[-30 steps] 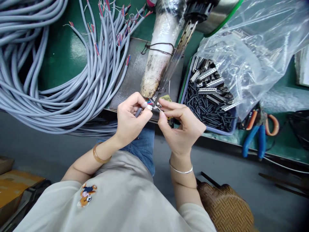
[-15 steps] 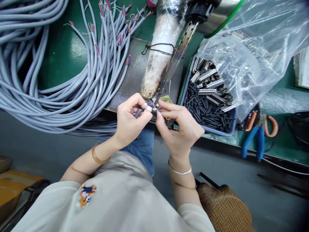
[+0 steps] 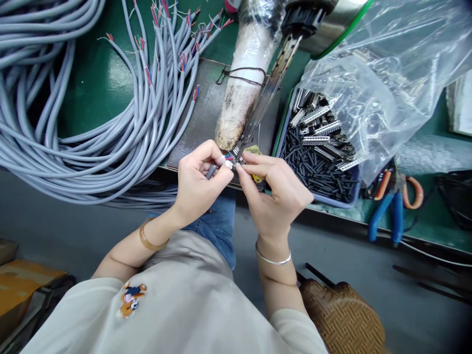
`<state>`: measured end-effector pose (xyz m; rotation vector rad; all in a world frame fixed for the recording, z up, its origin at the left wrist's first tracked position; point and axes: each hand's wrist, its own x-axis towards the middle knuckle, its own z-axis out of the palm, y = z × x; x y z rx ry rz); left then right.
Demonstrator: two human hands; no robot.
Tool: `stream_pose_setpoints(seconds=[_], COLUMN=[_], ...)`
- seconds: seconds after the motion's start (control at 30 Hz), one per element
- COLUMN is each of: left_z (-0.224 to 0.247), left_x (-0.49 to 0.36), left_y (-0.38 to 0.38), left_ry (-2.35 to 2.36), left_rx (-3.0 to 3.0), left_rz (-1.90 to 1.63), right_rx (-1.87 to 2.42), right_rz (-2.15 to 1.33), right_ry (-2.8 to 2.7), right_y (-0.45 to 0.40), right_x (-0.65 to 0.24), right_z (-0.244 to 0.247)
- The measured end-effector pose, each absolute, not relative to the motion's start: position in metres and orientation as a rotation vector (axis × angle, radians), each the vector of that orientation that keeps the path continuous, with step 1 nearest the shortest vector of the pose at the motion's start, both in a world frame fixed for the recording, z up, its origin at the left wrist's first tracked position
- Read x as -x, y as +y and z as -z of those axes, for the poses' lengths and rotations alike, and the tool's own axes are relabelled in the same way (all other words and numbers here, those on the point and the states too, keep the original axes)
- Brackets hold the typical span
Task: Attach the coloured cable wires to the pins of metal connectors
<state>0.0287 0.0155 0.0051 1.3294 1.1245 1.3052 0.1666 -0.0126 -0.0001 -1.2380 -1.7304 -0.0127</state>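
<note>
My left hand (image 3: 202, 179) is closed round the end of a grey cable (image 3: 211, 171), whose thin coloured wires (image 3: 230, 156) show past the fingertips. My right hand (image 3: 275, 189) is pinched at the same spot, its fingertips almost touching the left ones; what they hold is too small to make out. Just above the fingers, the tip of a soldering iron (image 3: 254, 118) points down at a small metal connector (image 3: 238, 153), partly hidden. Beside the iron is a white, scorched, wrapped tube (image 3: 238, 98). A yellow sponge (image 3: 253, 150) lies behind my right fingers.
Bundled grey cables (image 3: 155, 113) cover the left of the green table (image 3: 99, 78). At the right, a blue bin (image 3: 356, 189) holds black sleeves (image 3: 309, 167) and metal connectors (image 3: 322, 128) under a plastic bag (image 3: 398, 93). Blue-handled pliers (image 3: 387, 211) lie farther right. A woven stool (image 3: 342, 314) stands below.
My right thumb and fingers have shifted slightly left and up, closer to my left fingertips. My left hand has barely moved.
</note>
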Motion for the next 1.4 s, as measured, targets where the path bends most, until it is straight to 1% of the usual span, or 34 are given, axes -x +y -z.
stream_pose_setpoints(seconds=[0.3, 0.57, 0.77, 0.93, 1.0, 1.17, 1.27, 1.4], left_z=[-0.005, 0.001, 0.004, 0.006, 0.005, 0.001, -0.002, -0.006], left_x=[-0.030, -0.027, -0.026, -0.024, -0.022, -0.021, -0.022, -0.024], left_y=[0.015, 0.009, 0.004, 0.001, 0.002, 0.008, 0.013, 0.016], left_ry=[1.109, 1.162, 1.157, 1.151, 1.137, 1.043, 1.006, 0.997], left_rx=[-1.323, -1.420, -1.470, -1.447, -1.391, -1.195, -1.129, -1.101], left_rz=[-1.301, -1.221, -1.200, -1.190, -1.182, -1.144, -1.160, -1.201], right_rx=[1.206, 1.155, 1.210, 1.036, 1.045, 1.276, 1.255, 1.248], right_rz=[0.185, 0.285, 0.124, 0.163, 0.100, 0.008, -0.041, -0.072], right_ry=[-1.810, -1.867, -1.725, -1.367, -1.304, -1.588, -1.695, -1.669], right_y=[-0.016, -0.020, -0.027, -0.035, -0.037, -0.034, -0.027, -0.020], right_x=[-0.168, -0.172, -0.177, -0.178, -0.175, -0.171, -0.170, -0.169], right_z=[0.007, 0.016, 0.016, 0.015, 0.013, 0.013, 0.015, 0.015])
